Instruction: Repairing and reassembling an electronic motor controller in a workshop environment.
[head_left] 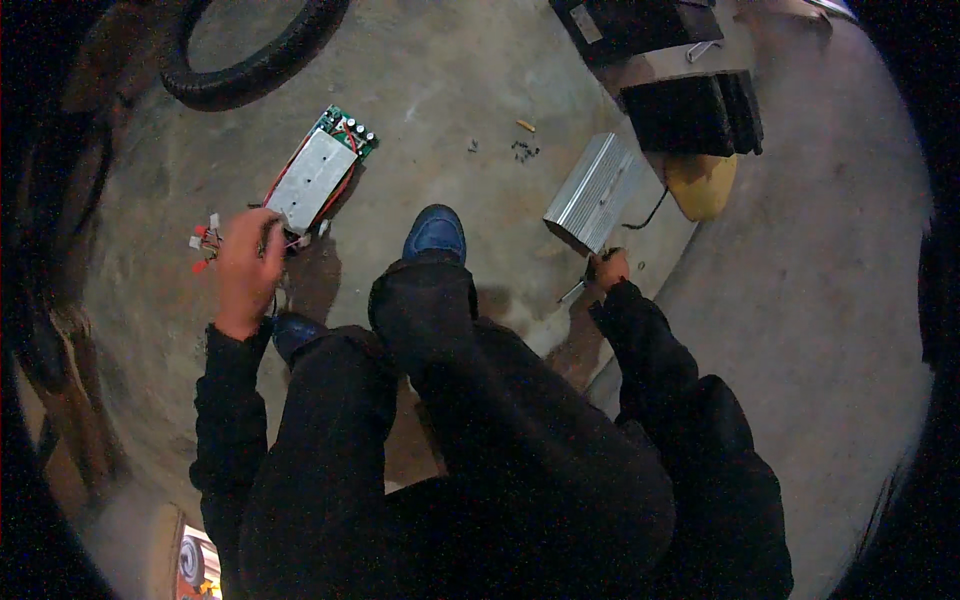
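On the floor ahead to the left lies a green circuit board (366, 138) with a flat silver metal plate (315, 180) and red wires along its sides. My left hand (248, 268) is over its near end, thumb apart from the fingers, with no held thing visible. Beside that hand are wires with red and white connectors (205, 240). To the right rests a ribbed silver metal housing (597, 190). At its near end my right hand (610, 268) is closed around a thin tool (572, 291) with a pale metal shaft; its handle is mostly hidden.
Small dark screws (524, 151) and a short tan piece (526, 126) lie between the two parts. A black tyre (250, 85) is at the far left. Black boxes (690, 112) and a yellow object (702, 185) stand far right. My blue shoes (435, 235) are in the middle.
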